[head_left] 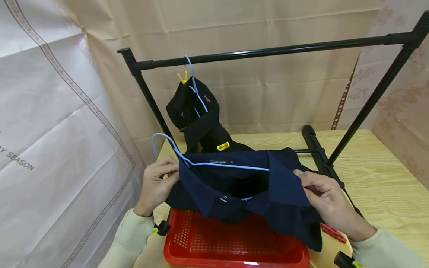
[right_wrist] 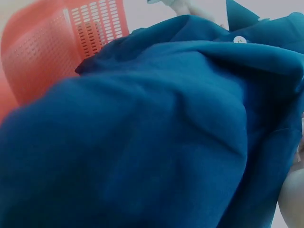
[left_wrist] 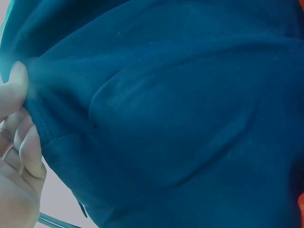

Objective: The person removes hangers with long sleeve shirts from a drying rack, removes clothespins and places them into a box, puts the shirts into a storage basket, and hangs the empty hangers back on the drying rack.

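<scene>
A navy collared shirt (head_left: 289,188) is stretched between both hands above the red basket, its neck opening facing up. Inside the neck lies a light blue hanger (head_left: 231,166), whose hook sticks out at the left. My left hand (head_left: 155,186) pinches the cloth at the left shoulder; the left wrist view shows thumb and fingers (left_wrist: 29,149) at the fabric's edge. On the other side my right hand (head_left: 330,201) pinches the right shoulder between thumb and fingers. Cloth fills most of the right wrist view, with a white button (right_wrist: 240,40) near the top.
A black rack (head_left: 268,53) stands on the wooden table (head_left: 378,167). From its bar hangs a dark garment (head_left: 209,128) on another blue hanger, with yellow clips (head_left: 223,146) on it. Below the shirt sits a red perforated basket (head_left: 234,257). Something red (head_left: 333,232) lies right of it.
</scene>
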A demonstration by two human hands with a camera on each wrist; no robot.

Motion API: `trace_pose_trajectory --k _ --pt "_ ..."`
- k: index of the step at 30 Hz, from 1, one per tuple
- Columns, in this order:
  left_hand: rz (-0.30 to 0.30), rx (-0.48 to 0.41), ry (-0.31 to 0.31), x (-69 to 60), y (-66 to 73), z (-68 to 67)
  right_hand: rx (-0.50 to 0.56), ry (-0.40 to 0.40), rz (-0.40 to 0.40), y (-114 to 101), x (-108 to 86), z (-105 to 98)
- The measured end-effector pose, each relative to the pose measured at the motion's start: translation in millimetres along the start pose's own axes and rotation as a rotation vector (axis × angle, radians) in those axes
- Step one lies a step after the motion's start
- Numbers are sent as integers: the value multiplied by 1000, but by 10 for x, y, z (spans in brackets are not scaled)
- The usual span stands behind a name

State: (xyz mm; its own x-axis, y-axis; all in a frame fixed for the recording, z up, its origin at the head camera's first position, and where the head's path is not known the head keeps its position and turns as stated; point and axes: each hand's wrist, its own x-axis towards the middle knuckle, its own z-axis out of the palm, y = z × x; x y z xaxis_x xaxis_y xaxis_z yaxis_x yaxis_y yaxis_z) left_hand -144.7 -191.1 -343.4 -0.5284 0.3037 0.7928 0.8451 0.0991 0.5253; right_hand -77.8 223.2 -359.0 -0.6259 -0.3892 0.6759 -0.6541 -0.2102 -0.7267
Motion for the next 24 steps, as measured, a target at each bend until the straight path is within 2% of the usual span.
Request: trace_pose_trajectory --k 2,5,8,13,17,24 --pt "-3 -8 -1 -2 -5 2 1 -14 -1 -7 -3 20" --pt "-9 -17 -1 -10 -7 3 -35 -24 53 -44 -31 31" --pt "-14 -16 -3 -19 -2 0 -136 -29 137 -85 -54 26" --pt "-17 14 -6 -27 15 -6 -319 -52 211 -95 -68 4" --pt "-21 44 0 -28 29 -2 -360 -74 175 -47 -71 0" --pt "-30 46 10 -32 33 11 -339 -82 93 51 -58 18"
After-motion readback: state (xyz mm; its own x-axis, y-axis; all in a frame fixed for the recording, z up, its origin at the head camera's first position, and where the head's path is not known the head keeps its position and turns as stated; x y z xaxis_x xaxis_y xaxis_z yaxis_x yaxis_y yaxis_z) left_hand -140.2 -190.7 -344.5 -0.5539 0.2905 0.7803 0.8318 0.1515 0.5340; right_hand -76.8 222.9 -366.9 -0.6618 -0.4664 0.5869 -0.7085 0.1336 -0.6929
